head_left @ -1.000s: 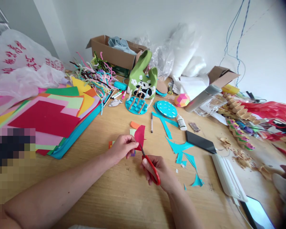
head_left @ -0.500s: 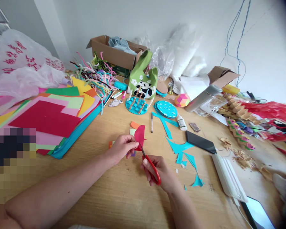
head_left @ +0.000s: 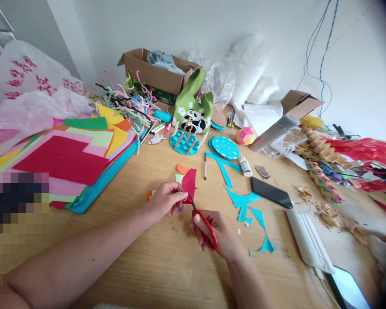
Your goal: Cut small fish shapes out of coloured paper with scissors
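Between its thumb and fingers, my left hand [head_left: 170, 198] pinches a small dark red piece of craft sheet [head_left: 190, 182]. My right hand [head_left: 214, 231] grips red-handled scissors [head_left: 207, 225], whose blade tips meet the lower edge of that red piece, close to my left fingertips. Partly covered by my left hand are small coloured pieces; an orange one [head_left: 182, 168] and a pale green one [head_left: 179, 177] show behind the red. Turquoise offcuts [head_left: 242, 198] lie to the right of the scissors.
Stacked coloured sheets [head_left: 64, 159] cover the left side. Turquoise discs [head_left: 225, 148], a pen [head_left: 205, 166], a glue bottle [head_left: 245, 166] and a green panda bag [head_left: 193, 107] stand or lie farther back. At right are a black phone [head_left: 272, 192], a white power strip [head_left: 309, 240] and a grey flask [head_left: 273, 131].
Almost nothing differs. Both hands, the red piece and the scissors keep nearly the same place, with only a very slight shift of the view.
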Tool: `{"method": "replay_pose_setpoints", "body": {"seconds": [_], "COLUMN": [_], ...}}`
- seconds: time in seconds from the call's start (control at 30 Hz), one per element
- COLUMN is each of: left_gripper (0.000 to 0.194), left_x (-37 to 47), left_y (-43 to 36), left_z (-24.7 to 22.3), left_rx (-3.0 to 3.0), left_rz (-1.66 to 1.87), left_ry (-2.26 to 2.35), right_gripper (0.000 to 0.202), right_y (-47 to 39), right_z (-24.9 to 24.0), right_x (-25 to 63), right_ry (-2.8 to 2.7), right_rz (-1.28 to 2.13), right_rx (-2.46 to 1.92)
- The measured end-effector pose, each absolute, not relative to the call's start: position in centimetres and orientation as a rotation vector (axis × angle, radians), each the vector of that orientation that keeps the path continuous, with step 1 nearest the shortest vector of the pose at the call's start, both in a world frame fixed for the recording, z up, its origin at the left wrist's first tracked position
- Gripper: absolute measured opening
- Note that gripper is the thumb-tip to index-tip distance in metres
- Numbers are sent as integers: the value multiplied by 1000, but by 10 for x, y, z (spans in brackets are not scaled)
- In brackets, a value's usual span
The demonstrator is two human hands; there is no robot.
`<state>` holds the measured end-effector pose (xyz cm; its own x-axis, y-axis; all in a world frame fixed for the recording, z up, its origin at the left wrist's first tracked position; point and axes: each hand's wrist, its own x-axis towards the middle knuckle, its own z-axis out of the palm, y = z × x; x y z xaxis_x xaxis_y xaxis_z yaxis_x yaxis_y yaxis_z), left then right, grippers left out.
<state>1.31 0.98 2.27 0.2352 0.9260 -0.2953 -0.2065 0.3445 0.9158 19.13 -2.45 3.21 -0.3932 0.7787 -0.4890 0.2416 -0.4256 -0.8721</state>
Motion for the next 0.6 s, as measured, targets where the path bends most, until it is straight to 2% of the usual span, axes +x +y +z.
{"method": "replay_pose_setpoints", "body": {"seconds": [0.6], "left_gripper": [27], "left_x": [12], "left_y": [14], "left_z": [19], "left_rx": [731], "left_rz": [1031], "left_ry": [948], "right_gripper": [57], "right_y": [-24], "right_z": [34], "right_x": [192], "right_ry": [-1397], "right_rz": [1892], "right_rx": [-1434]}}
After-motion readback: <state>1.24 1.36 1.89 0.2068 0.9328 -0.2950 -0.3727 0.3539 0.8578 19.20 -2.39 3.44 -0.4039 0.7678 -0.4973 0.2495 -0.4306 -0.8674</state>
